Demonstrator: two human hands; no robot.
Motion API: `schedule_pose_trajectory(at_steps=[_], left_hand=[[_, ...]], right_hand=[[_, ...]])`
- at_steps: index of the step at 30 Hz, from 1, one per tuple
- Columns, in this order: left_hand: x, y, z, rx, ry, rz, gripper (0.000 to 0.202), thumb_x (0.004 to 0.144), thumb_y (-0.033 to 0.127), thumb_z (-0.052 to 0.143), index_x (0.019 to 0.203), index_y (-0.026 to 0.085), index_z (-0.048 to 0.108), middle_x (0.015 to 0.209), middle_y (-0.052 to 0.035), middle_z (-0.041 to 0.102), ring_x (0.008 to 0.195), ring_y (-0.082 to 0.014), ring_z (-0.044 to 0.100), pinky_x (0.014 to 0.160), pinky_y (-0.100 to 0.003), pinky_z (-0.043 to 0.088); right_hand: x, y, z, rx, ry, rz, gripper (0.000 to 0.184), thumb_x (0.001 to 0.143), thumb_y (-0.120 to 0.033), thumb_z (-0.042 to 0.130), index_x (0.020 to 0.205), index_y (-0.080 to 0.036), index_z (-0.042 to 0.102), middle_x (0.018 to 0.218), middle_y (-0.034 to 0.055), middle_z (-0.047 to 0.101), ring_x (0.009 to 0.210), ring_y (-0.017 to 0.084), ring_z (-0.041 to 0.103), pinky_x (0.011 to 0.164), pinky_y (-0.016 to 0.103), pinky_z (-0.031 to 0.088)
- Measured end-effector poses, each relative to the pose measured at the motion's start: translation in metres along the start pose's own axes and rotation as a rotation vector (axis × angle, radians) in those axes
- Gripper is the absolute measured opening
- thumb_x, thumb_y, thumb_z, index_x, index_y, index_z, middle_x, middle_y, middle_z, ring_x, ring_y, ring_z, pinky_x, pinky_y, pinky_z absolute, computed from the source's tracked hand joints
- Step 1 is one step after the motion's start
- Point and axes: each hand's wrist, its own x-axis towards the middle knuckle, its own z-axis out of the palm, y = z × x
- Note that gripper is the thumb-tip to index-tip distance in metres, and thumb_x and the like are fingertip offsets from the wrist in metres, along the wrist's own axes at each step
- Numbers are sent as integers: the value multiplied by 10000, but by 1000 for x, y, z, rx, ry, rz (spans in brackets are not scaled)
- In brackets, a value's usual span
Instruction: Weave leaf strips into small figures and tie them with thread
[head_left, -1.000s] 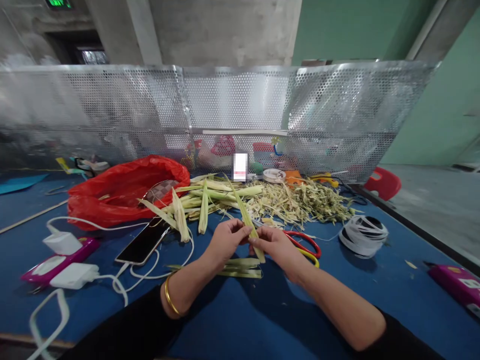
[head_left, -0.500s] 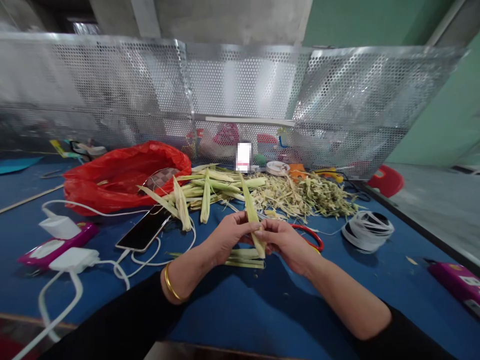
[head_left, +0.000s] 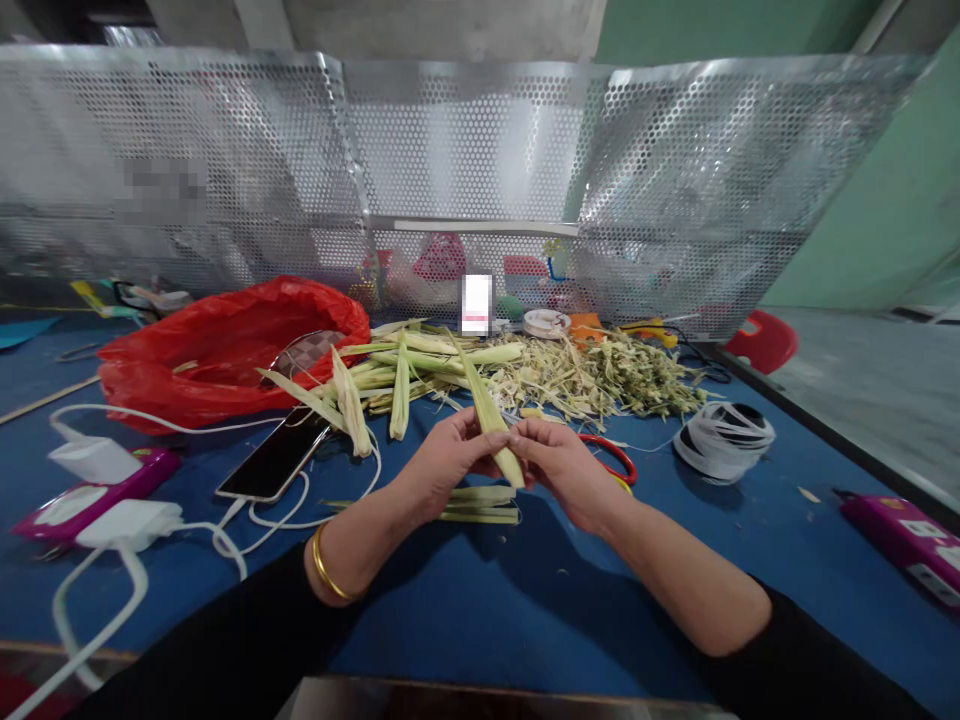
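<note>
A long, pale green corn husk [head_left: 484, 398] slants between my two hands, its wide end toward me. My left hand [head_left: 444, 462] is closed on it, with the thumb pressed across its front. At the husk's right edge my right hand [head_left: 568, 468] pinches it near the lower end; some of those fingertips are hidden behind it. Under my hands, a few more husk strips [head_left: 480, 516] lie on the blue table [head_left: 480, 610]. Red-handled scissors [head_left: 621, 458] rest just beyond my right hand, partly covered by it.
Behind are a heap of corn husks [head_left: 427, 358] and shredded dry pieces [head_left: 637, 375]. To the left lie a red plastic bag [head_left: 157, 370], a phone [head_left: 274, 460] and white cables with a purple power strip [head_left: 161, 465]. A spool of white string [head_left: 724, 445] stands right.
The camera view has shifted slightly. Both hands still hold the husk, which now leans more to the left at its top end.
</note>
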Motion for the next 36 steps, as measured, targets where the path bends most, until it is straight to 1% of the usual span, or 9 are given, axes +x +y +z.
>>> schedule_pose_trajectory(at_steps=[5, 10, 13, 15, 17, 21, 28, 32, 36], left_hand=[[3, 3, 0, 107, 144, 126, 336, 641, 373, 745, 851, 168, 580, 692, 25, 624, 584, -112, 581, 558, -234, 494], [3, 0, -5, 349, 340, 131, 345, 700, 489, 669, 643, 175, 538, 545, 5, 595, 495, -130, 554, 525, -250, 445], [0, 8, -9, 721, 535, 434, 326, 767, 480, 610, 620, 190, 582, 589, -21, 620, 590, -159, 570, 627, -275, 444], [1, 17, -10, 919, 482, 682, 209, 780, 413, 622, 802, 211, 675, 854, -57, 694, 839, -201, 600, 801, -299, 428], [5, 25, -12, 1040, 257, 782, 209, 760, 359, 654, 925, 240, 705, 1021, -64, 691, 1004, -230, 568, 901, -317, 380], [18, 29, -13, 992, -45, 527, 161, 758, 346, 638, 706, 211, 709, 663, -21, 667, 651, -167, 575, 637, -258, 407], [30, 18, -11, 577, 2, 185, 188, 666, 335, 697, 638, 165, 619, 537, 10, 602, 502, -125, 554, 519, -231, 447], [36, 17, -20, 485, 116, 107, 203, 634, 334, 732, 649, 167, 619, 547, 2, 629, 504, -130, 599, 526, -239, 483], [39, 13, -30, 405, 174, 31, 238, 619, 339, 753, 706, 164, 617, 583, -13, 665, 535, -141, 638, 502, -220, 468]], right_hand=[[-1, 1, -1, 6, -97, 76, 256, 625, -309, 752, 717, -169, 557, 683, -7, 581, 607, 101, 519, 627, 257, 427], [9, 6, -10, -342, 47, -171, 171, 739, -296, 622, 702, -206, 482, 601, -38, 509, 579, 125, 519, 582, 261, 415], [12, 1, -19, -668, 104, -320, 106, 787, -252, 554, 711, -214, 490, 598, -41, 483, 579, 130, 486, 567, 253, 365], [12, -5, -25, -864, 93, -399, 45, 800, -218, 536, 756, -212, 536, 683, -15, 547, 641, 144, 499, 597, 256, 349], [10, -11, -28, -985, 42, -468, 60, 804, -182, 530, 819, -206, 582, 813, 19, 599, 741, 163, 527, 651, 260, 352], [7, -17, -27, -1054, 43, -479, 102, 819, -166, 517, 843, -200, 610, 857, 45, 633, 793, 177, 546, 655, 252, 338], [9, -24, -32, -1046, 194, -377, 150, 819, -266, 572, 956, -205, 570, 744, 17, 645, 667, 155, 551, 580, 239, 316], [0, -26, -57, -1511, 93, -173, 199, 745, -223, 617, 937, -192, 575, 907, 90, 648, 792, 211, 585, 597, 269, 326], [-5, -14, -74, -1623, 55, -67, 345, 658, -99, 603, 1001, -135, 590, 896, 164, 637, 752, 259, 600, 561, 295, 313]])
